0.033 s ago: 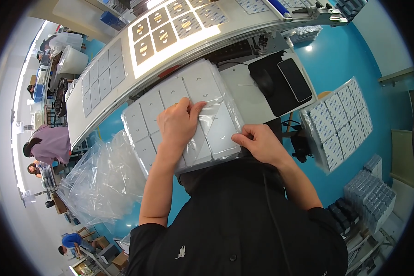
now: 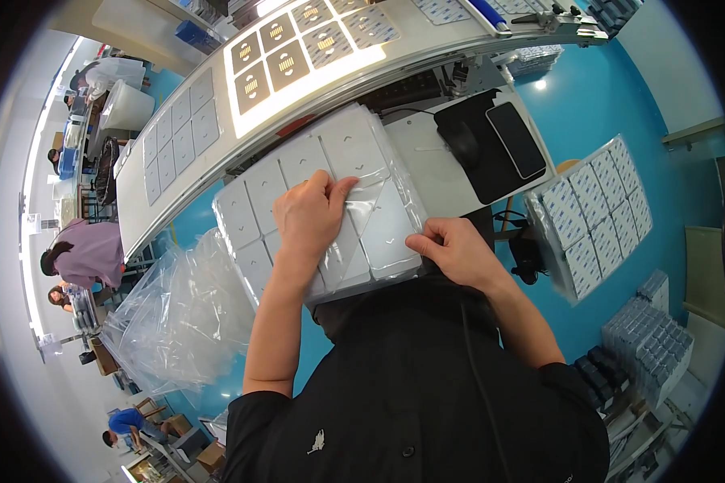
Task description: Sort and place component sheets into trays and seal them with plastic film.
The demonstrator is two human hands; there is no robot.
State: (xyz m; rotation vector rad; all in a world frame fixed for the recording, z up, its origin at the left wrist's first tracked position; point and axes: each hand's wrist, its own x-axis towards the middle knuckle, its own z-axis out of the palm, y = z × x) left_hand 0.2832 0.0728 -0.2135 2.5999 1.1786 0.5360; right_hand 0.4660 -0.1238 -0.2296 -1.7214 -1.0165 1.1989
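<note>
Clearly, in the head view, the right hand [image 2: 459,251] pinches clear film [image 2: 379,233] between thumb and forefinger at the right edge of the grey panel stack [image 2: 350,151]. The left hand [image 2: 308,216] rests atop that stack, fingers curled; whether they grip film, I cannot tell. Past the left fingers stands the bench [image 2: 189,177]; beyond the right fingers lie a mouse [image 2: 459,143] and phone [image 2: 515,138].
</note>
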